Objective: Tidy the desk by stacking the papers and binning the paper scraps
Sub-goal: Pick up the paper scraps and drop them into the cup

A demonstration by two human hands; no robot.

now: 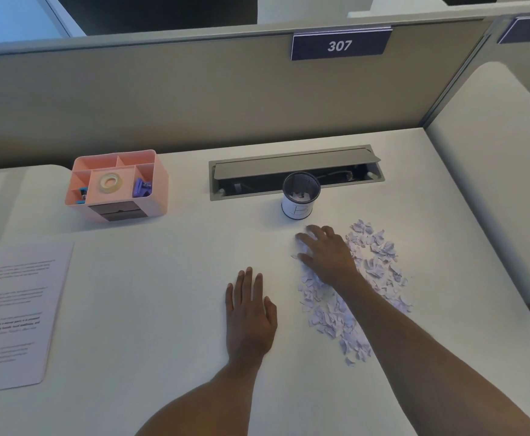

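A wide scatter of pale lilac paper scraps (373, 262) lies on the right half of the white desk (169, 278). My right hand (326, 256) rests on the scatter's left edge, its fingers curled over some scraps. My left hand (249, 313) lies flat on the bare desk to the left of the scraps, fingers straight. A small black mesh bin (299, 196) with a white label stands just behind my right hand, a few scraps inside it. Printed papers (15, 313) lie at the desk's left edge.
A pink desk organiser (117, 187) with tape and clips stands at the back left. An open cable tray (295, 171) is set into the desk behind the bin. A beige partition (194, 99) with a "307" sign closes the back; another divider stands on the right.
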